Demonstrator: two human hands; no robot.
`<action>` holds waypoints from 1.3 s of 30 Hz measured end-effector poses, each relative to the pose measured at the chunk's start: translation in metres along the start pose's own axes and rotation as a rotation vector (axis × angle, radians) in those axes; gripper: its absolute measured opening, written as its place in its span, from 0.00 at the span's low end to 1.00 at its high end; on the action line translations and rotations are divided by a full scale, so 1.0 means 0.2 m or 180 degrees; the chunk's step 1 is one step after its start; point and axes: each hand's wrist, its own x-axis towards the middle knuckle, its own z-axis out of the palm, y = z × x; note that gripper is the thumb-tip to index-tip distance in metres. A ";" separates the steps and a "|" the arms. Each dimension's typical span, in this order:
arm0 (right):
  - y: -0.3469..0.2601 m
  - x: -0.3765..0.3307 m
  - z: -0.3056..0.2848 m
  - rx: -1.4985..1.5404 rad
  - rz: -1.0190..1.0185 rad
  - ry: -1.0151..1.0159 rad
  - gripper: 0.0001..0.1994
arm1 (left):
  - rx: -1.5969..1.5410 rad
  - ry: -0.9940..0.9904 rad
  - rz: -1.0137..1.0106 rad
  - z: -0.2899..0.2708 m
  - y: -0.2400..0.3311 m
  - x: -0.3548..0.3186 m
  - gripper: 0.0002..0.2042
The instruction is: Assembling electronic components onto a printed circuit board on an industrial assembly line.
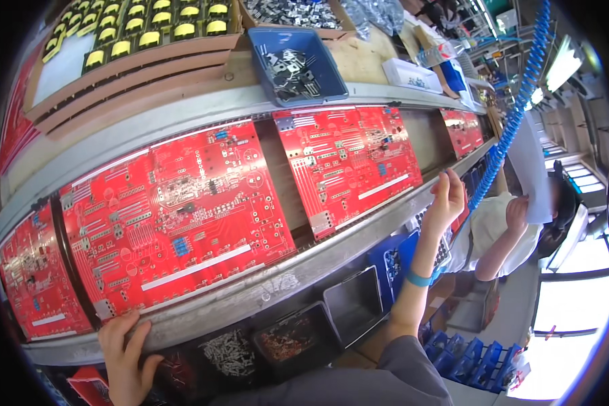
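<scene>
My left hand [125, 355] rests at the near metal rail [250, 298]. Its fingers are spread, with the tips at the lower left corner of a large red circuit board [203, 196], and nothing shows in them. My right hand [445, 203] is raised at the rail's right part, past a second red circuit board [352, 162]. Its fingers are bent with the tips close together; whatever they may hold is too small to make out. A blue band [419, 279] circles my right wrist. Further red boards lie at the left [37, 277] and far right [461, 130].
Beyond the rail stand a blue bin [331, 84] of metal parts and a cardboard tray [135, 61] of yellow-topped components. Black bins [352, 301] of small parts line the near side. A coiled blue cord [514, 115] hangs at right, near another person [501, 230] holding paper.
</scene>
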 end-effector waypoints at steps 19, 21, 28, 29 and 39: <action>0.02 0.02 -0.02 0.0502 0.0169 -0.0180 0.11 | 0.0210 -0.0102 0.0293 -0.05 0.05 0.05 0.26; 0.04 0.03 -0.01 0.0727 0.0079 -0.0090 0.12 | 0.0291 -0.0079 0.0342 -0.04 0.05 0.05 0.25; 0.02 0.03 -0.01 0.0264 0.0105 -0.0310 0.12 | 0.0389 -0.0082 0.0383 -0.04 0.08 0.06 0.23; 0.03 0.03 -0.01 0.0312 0.0100 -0.0280 0.12 | 0.0401 -0.0096 0.0417 -0.04 0.07 0.06 0.22; -0.15 0.02 -0.06 0.0469 -0.0231 0.0039 0.13 | 0.0539 -0.0254 0.0261 -0.03 0.17 0.06 0.22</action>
